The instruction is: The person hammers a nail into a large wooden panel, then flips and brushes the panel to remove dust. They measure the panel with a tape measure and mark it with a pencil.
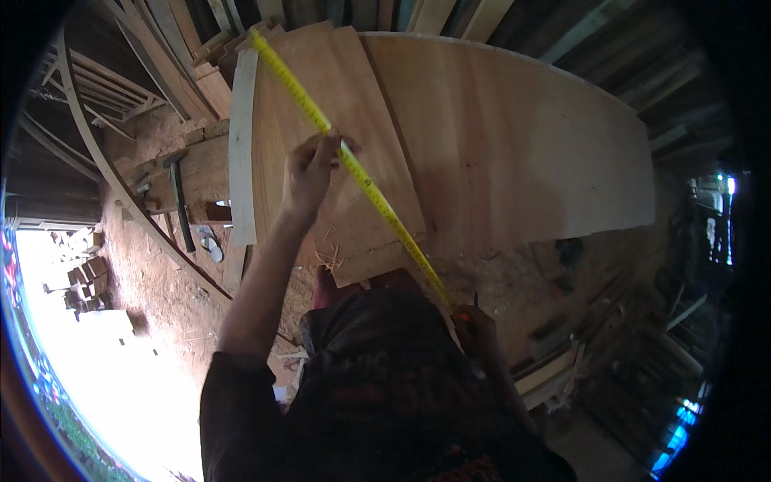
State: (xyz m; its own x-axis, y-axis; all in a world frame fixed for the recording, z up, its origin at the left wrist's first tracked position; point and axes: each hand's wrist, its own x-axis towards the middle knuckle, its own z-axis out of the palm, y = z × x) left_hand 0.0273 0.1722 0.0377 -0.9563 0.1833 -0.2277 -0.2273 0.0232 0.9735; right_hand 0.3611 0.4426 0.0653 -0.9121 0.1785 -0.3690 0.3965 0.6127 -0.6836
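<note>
A yellow tape measure (373,193) is pulled out at a slant across a wooden panel (345,88). My left hand (312,167) pinches the blade part-way along, and the free end reaches past the panel's far left corner. Close to my body, my right hand (474,328) is closed around the tape's case, of which only a little orange shows. A thin dark stick-like thing, perhaps a pencil, pokes up from that hand. Beneath the panel lies a larger plywood sheet (530,136) stretching to the right. A few wood splinters (331,255) rest on the panel's near end.
A hammer (180,197) lies on a timber beam (201,173) at the left. A long curved wooden strip (100,161) arcs past it. Stacked timber blocks (87,283) sit in bright light farther left, and boards (554,373) lie low on the right.
</note>
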